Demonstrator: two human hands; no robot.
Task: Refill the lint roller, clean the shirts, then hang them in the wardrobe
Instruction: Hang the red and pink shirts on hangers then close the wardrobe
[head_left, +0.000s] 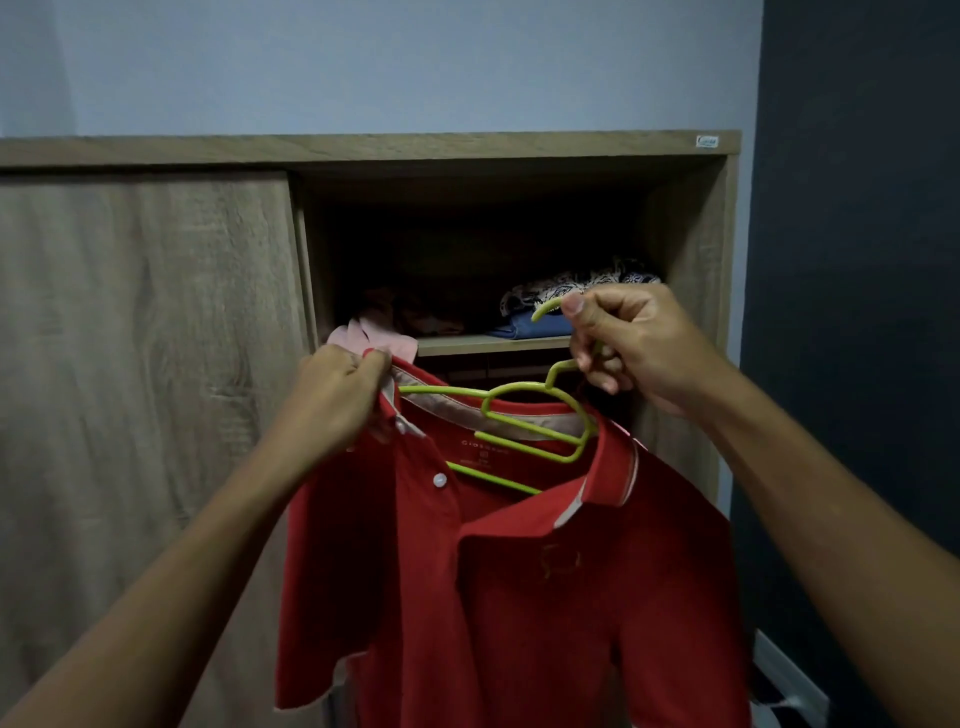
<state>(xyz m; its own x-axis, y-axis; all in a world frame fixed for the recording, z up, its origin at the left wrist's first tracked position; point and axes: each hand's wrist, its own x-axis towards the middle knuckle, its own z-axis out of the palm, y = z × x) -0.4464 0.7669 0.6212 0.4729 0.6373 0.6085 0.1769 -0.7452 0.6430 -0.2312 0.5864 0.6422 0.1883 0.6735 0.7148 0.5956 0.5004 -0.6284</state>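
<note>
**A:** Where is the shirt?

**B:** The red polo shirt (519, 597) hangs below both sets of fingers, in front of the open wardrobe (363, 148). A green hanger (524, 410) runs through its neck opening, and its bars show inside the collar.

**A:** What are the right fingers doing?

**B:** The right hand (628, 348) grips the hanger's hook. Its fingers (597, 374) are curled tight round the stem, with the thumb pressed near the top. The curved tip of the hook pokes out just past the thumb.

**A:** And the left?

**B:** The left hand (337, 400) pinches the collar edge at the shirt's other shoulder. The fingertips (374, 364) are closed on the cloth, beside the hanger's near arm end (whether they also touch the plastic, I cannot tell). The placket, with a white button, falls just under those fingers.

**A:** What lies beyond the hands?

**B:** Just behind the left fingertips a pink collar (371, 338) sticks up. Behind the right knuckles is a shelf (493, 343) with a folded blue garment (530, 325) and a black-and-white patterned one (561, 286) on top of it. A closed wooden door (145, 338) stands out past the left hand, and a dark wall (857, 260) lies beyond the right wrist.
</note>
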